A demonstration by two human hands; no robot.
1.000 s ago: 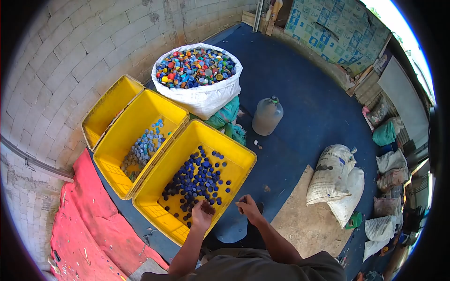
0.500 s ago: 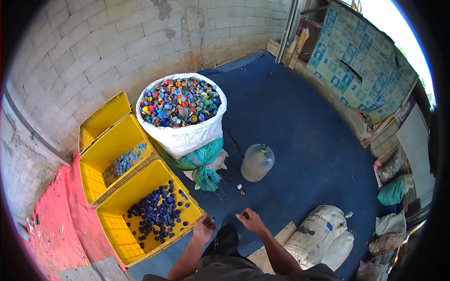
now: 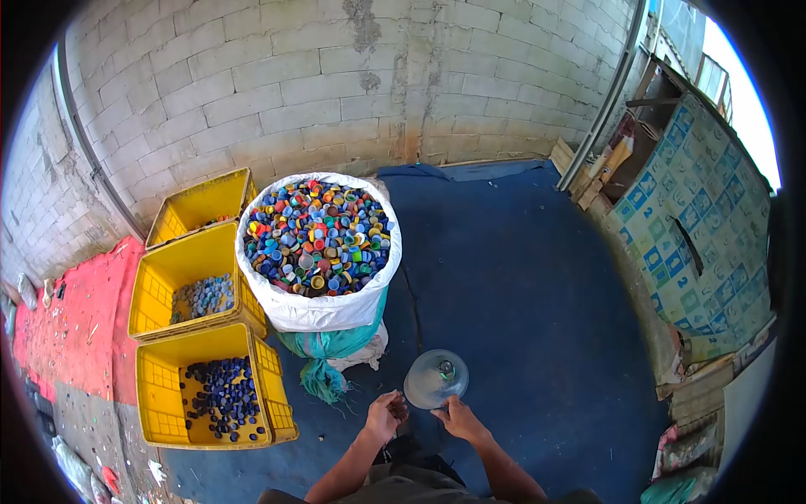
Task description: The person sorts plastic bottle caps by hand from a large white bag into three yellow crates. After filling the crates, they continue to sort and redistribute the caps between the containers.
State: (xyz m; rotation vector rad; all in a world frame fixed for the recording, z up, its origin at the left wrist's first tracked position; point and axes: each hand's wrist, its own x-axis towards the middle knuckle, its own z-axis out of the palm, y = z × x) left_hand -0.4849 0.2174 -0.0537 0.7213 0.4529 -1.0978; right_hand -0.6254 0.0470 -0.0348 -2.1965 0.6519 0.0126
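Note:
My left hand [image 3: 387, 416] is low in the middle of the view, its fingers curled together; whatever is in them is hidden. To its right, my right hand [image 3: 460, 418] has fingers and thumb drawn together, the tips overlapping the near edge of a clear plastic water jug [image 3: 426, 388]. That jug stands upright on the dark blue floor sheet, with something green at its neck. Beyond my left hand is a large white sack [image 3: 336, 312], filled to the brim with mixed coloured bottle caps [image 3: 323, 235].
Left of the sack, a near yellow crate [image 3: 159, 403] holds dark blue caps, a middle yellow crate [image 3: 151, 294] pale ones, and a far yellow crate [image 3: 189, 206] a few red ones. A block wall [image 3: 285, 92] rises behind. Patterned boarding [image 3: 697, 227] stands right.
The view has swung, so the crates, sack and jug sit differently in it. My hands are closer together, and my right hand now overlaps the jug's near edge.

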